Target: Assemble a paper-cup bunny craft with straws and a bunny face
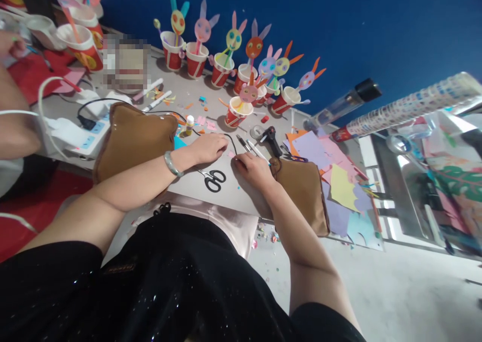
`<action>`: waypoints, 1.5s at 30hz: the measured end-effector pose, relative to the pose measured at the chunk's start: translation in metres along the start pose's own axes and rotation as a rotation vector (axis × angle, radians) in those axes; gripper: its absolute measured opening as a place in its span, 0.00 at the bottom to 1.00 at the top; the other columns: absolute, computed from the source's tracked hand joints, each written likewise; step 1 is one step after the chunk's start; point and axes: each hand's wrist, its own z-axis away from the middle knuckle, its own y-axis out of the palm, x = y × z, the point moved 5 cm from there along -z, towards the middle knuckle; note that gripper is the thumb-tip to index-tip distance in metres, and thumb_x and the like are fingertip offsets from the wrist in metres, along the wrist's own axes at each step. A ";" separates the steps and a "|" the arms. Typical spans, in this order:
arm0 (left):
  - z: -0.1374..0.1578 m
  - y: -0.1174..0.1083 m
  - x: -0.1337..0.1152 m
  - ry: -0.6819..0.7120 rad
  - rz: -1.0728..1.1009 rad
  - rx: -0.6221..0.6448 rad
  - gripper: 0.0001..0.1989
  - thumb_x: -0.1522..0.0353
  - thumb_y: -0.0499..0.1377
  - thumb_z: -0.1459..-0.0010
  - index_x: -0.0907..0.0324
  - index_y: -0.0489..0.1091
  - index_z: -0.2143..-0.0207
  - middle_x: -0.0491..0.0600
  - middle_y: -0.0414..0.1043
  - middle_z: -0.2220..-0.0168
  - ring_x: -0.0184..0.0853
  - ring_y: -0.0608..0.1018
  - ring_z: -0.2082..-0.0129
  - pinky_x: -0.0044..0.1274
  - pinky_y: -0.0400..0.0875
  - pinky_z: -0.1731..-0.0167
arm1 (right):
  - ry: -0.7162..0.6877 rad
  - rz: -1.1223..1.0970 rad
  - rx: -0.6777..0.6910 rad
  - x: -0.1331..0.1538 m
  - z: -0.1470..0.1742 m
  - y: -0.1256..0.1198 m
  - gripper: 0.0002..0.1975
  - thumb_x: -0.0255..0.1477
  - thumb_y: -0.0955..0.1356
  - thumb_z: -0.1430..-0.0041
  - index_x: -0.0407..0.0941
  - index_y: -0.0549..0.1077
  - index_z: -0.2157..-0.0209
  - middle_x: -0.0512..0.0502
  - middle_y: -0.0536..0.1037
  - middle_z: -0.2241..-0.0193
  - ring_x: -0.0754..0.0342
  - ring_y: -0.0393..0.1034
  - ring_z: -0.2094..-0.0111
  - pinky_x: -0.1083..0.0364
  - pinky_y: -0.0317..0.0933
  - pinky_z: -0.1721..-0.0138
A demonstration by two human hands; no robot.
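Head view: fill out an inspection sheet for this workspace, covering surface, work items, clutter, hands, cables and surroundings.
Surface: pale table; left cushion and right cushion, both brown.
Work items: scissors on the wearer's side of the hands; pens and what looks like a glue gun beyond the right hand.
Clutter: paper scraps beyond the left hand; overlapping paper sheets at right.
Hands: close together, fingers curled; any small thing held cannot be made out.
Cables: black cable and white plugs at a power strip, left.
Surroundings: blue wall; cups with rabbit-eared figures; another person's arm, left edge.
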 end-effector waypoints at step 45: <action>-0.005 0.014 0.008 -0.038 0.138 -0.137 0.08 0.75 0.56 0.39 0.60 0.76 0.62 0.55 0.80 0.59 0.41 0.80 0.57 0.31 0.72 0.53 | 0.047 -0.147 -0.154 0.011 -0.009 -0.010 0.18 0.33 0.63 0.30 0.43 0.80 0.48 0.40 0.85 0.62 0.47 0.77 0.61 0.52 0.62 0.59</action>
